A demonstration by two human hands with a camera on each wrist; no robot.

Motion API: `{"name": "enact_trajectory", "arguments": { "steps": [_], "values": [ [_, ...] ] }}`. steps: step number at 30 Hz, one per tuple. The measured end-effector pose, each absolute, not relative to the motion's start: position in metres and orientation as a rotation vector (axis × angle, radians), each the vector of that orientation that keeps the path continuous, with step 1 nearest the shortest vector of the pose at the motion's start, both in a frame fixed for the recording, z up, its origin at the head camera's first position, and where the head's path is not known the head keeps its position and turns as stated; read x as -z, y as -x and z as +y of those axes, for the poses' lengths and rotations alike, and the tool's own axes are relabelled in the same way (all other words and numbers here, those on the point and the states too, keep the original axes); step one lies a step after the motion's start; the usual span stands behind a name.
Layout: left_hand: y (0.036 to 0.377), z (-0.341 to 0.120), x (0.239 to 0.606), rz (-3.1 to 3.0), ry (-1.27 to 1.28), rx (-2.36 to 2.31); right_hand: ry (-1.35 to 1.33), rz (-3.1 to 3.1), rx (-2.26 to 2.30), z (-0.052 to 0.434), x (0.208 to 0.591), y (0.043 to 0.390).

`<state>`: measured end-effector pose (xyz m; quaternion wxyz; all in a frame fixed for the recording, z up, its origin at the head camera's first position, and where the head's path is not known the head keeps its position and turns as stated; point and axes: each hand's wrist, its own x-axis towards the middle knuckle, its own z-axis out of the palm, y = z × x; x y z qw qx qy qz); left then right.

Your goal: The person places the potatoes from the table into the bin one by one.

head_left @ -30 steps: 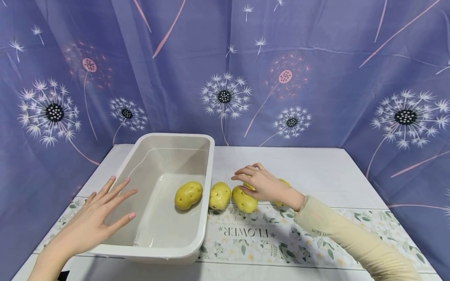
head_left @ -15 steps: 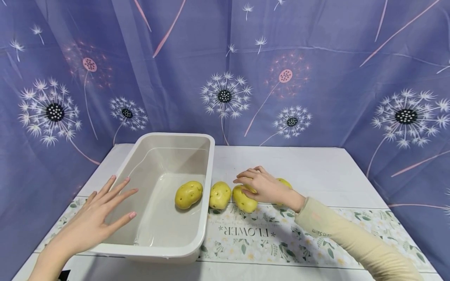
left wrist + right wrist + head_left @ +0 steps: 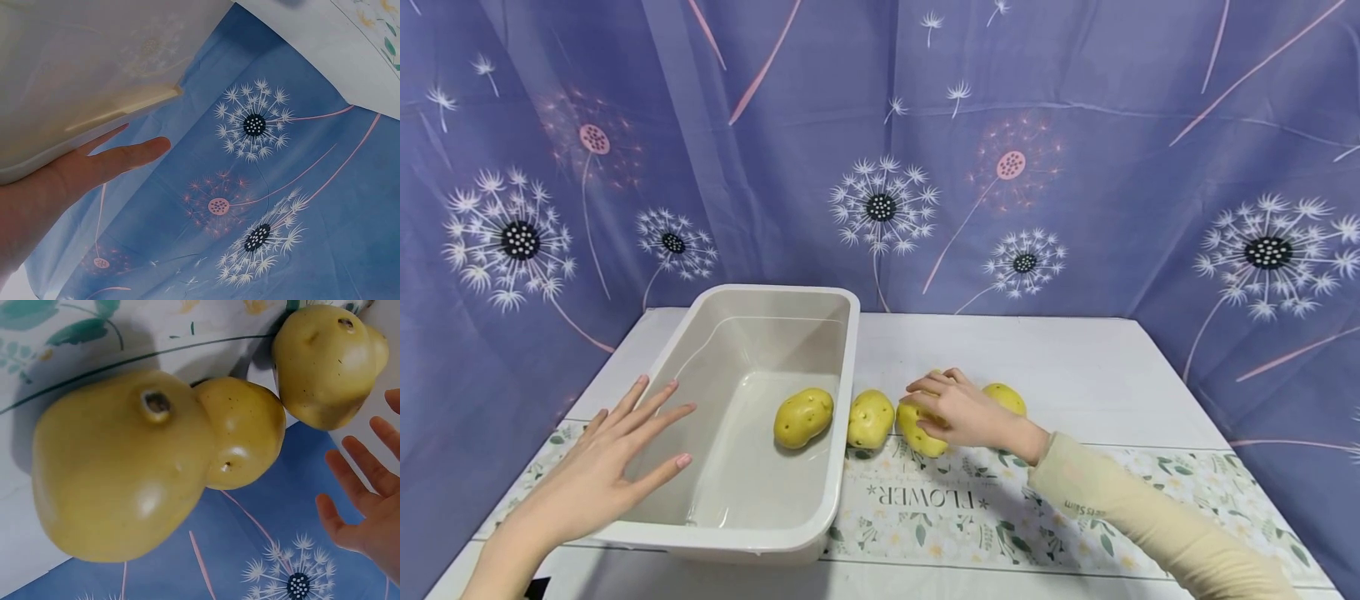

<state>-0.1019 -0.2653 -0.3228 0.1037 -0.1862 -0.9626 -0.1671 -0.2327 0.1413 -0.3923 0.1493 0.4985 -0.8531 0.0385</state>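
Note:
My left hand [image 3: 595, 467] lies at the left side of a pale plastic bin [image 3: 850, 358], fingers spread; the left wrist view has its thumb side beneath the bin's rim. One yellow potato [image 3: 803, 417] is inside the bin. Outside, a second potato [image 3: 871, 418] sits against the bin's right wall. Over a third potato [image 3: 919, 432] hovers my right hand [image 3: 966, 412], fingers loosely bent and holding nothing; another bit of yellow shows behind it. To its right is another potato [image 3: 1004, 398]. Seen from the right wrist, the fingers are apart from the nearest potato [image 3: 328, 369].
A white table [image 3: 1060, 358] carries a floral strip [image 3: 940, 533] with the word FLOWER upside down. Purple dandelion curtains [image 3: 760, 208] enclose the back and sides. A small black object [image 3: 537, 588] is at the lower left.
My right hand has come down a little, lower over the potatoes, so more of the rightmost potato shows. The left hand has kept its place.

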Motion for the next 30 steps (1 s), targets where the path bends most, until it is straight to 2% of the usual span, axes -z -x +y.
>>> {"name": "enact_trajectory", "arguments": {
  "steps": [30],
  "values": [
    [0.101, -0.265, 0.322, -2.843, 0.541, 0.503, -1.427, -2.499, 0.069, 0.141, 0.407, 0.228]
  ]
}}
